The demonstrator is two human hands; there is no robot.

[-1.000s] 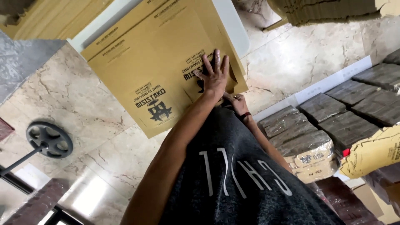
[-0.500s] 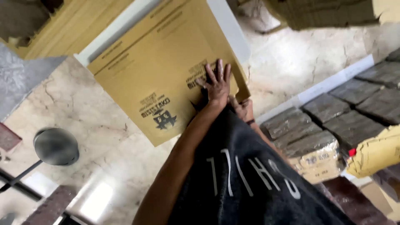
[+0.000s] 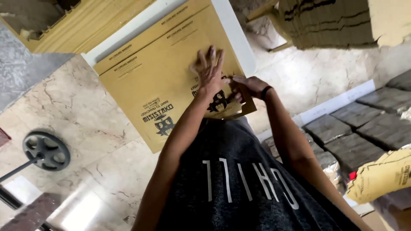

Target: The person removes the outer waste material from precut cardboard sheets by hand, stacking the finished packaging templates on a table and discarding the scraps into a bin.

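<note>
A flat brown cardboard sheet [image 3: 158, 81] with black printed figures lies tilted on the white table [image 3: 239, 38], its near corner overhanging the marble floor [image 3: 64, 111]

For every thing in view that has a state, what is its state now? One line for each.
Flat cardboard sheet: unfolded, lying flat on a white board.
Left hand: fingers spread, pressing flat on the sheet.
Right hand: at the sheet's near corner; grip unclear.
Wrapped bundles: lying in rows.
</note>
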